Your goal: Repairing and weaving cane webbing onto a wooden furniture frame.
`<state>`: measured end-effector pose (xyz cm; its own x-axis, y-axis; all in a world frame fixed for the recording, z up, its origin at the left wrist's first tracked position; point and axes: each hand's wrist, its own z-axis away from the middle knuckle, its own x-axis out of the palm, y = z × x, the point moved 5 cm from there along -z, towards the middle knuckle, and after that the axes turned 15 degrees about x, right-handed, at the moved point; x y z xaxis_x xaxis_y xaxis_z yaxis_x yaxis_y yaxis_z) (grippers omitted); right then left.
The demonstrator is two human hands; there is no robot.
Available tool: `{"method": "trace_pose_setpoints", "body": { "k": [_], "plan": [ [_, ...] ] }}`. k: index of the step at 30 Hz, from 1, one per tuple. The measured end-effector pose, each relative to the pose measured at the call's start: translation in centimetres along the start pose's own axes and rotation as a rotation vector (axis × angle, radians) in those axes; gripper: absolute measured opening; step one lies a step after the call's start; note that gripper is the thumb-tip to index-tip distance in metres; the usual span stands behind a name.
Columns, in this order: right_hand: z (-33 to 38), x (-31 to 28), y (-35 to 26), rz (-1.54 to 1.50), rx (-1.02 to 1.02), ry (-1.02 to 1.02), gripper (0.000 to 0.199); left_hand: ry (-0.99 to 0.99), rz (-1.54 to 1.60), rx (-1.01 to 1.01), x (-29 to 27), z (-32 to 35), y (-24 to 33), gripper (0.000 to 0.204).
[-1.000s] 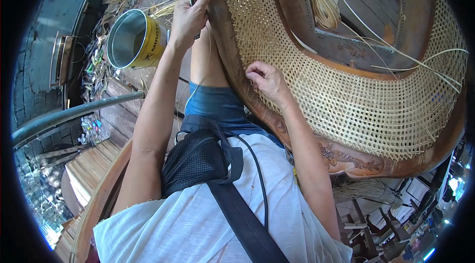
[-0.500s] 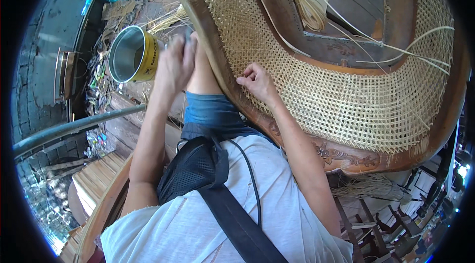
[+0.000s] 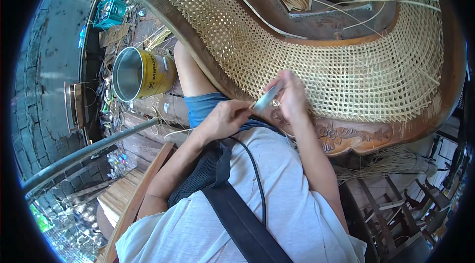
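Your left hand (image 3: 225, 119) is closed around the handle end of a slim metal blade (image 3: 268, 97), which runs up and to the right from the fist toward your right hand (image 3: 292, 98). The right hand is curled, fingers bent down onto the lower edge of the woven cane panel (image 3: 316, 60); whether it also pinches a cane strand cannot be told from this view. The blade tip sits just beside the right fingers, at the seam where the weave meets the carved wooden frame (image 3: 346, 136).

The panel spreads above and to the right of both hands, resting across your lap. Loose cane strands (image 3: 376, 1) trail over the frame well beyond the hands, at the far side of the panel. A yellow metal can (image 3: 141, 73) stands to the left of the left hand, well apart, on the plank floor (image 3: 148, 109).

To do this step well:
- Keep the right fingers pressed flat on the weave, clear of the blade edge.
- Guide the blade along the seam at a shallow angle so it does not lift or cut neighbouring strands.
- Apply short, controlled strokes; the frame's carving lies just below the work point and marks easily.
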<state>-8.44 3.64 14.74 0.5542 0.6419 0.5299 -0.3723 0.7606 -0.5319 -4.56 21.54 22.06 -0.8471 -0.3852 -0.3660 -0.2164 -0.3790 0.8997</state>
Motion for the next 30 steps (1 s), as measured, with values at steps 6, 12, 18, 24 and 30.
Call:
{"method": "trace_pose_setpoints", "body": {
  "k": [6,12,18,24,30],
  "plan": [
    [-1.0,-0.1,-1.1,0.270,0.156,-0.142,0.029,0.284,-0.323,0.073,-7.1,-0.8,0.3,0.018],
    [-3.4,2.7,2.9,1.386,-0.152,0.056,0.028,0.147,-0.663,0.030,-7.5,-4.3,-1.7,0.016],
    [-2.4,4.7,1.2,1.539,-0.198,0.163,0.025,0.144,-0.769,-0.048,-6.3,-4.3,-3.0,0.018],
    [-3.8,5.9,1.5,1.637,-0.241,0.159,0.025,0.214,-0.849,-0.059,-5.5,-4.9,-3.6,0.016],
    [-3.7,6.3,2.1,1.594,-0.236,0.200,0.024,0.246,-0.869,-0.023,-5.0,-5.3,-4.1,0.014]
  ]
}}
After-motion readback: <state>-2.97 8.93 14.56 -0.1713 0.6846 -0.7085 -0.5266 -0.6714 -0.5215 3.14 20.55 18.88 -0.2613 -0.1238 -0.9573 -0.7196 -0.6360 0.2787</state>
